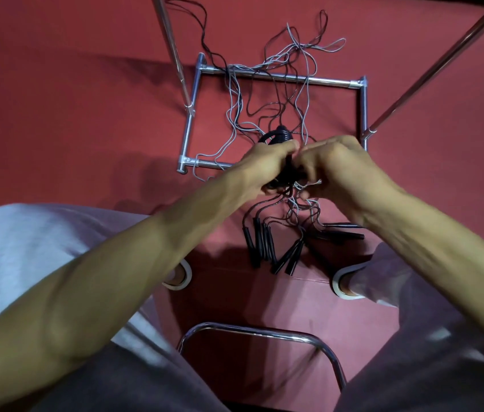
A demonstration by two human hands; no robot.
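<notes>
Cord bundle (289, 172), black, wound in loops, with a coil of it showing above the knuckles; held in the air between the knees, over the near rail of a floor frame, both hands on it.

Floor (71, 99): red, smooth, fills the whole background.

Trousers (26, 248): pale grey, one leg at each side of the view, knees apart; the person sits.

Frame (279, 76): silver metal tube, four-sided, lying flat on the floor beyond the hands; two slanted silver poles (172, 46) rise from its side rails towards the upper edge of the view.

Chair tube (249, 330): chrome, bent, at the bottom between the thighs.

Loose cords (288, 55): thin, black and grey, tangled; they trail over the far rail of the frame, across its inside, and run in to the bundle.

Left hand (264, 168): fingers curled round the bundle from the left, gripping it; thumb side up.

Right hand (338, 168): fingers curled in on the bundle from the right, gripping it; fingertips blurred, touching or nearly touching the left hand.

Handles (264, 242): black, slim, several; they hang on cords below the bundle, one cluster straight down, others splayed to the right near the right knee.

Shoes (179, 278): white-edged, one beside each leg, on the floor, well apart.
</notes>
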